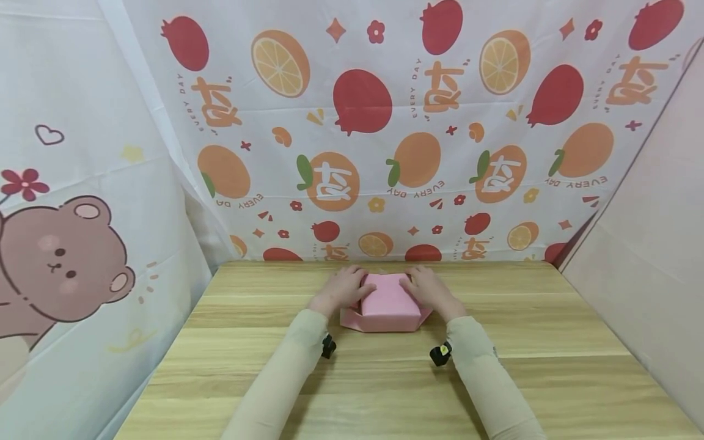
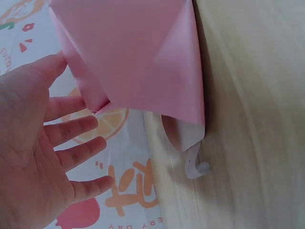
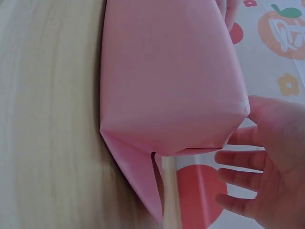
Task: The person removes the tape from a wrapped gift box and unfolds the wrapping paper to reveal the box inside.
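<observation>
A box-shaped package in pink wrapping paper [image 1: 390, 296] lies near the table's back edge, between both hands. My left hand [image 1: 342, 287] is at its left end; in the left wrist view the thumb and index finger touch the folded edge, and the other fingers are extended and spread. At the right end is my right hand [image 1: 431, 290], its thumb at the upper corner and its fingers fairly straight along the end. A loose pointed paper flap [image 3: 136, 174] sticks out low at the right end. Under the left end hangs a pale curled strip [image 2: 194, 164].
The wooden table [image 1: 385, 391] extends in front of the package. Close behind it hangs a white cloth with fruit prints [image 1: 363, 183]. Another cloth with a bear print [image 1: 66, 263] hangs at the left, and a plain pale cloth [image 1: 643, 244] at the right.
</observation>
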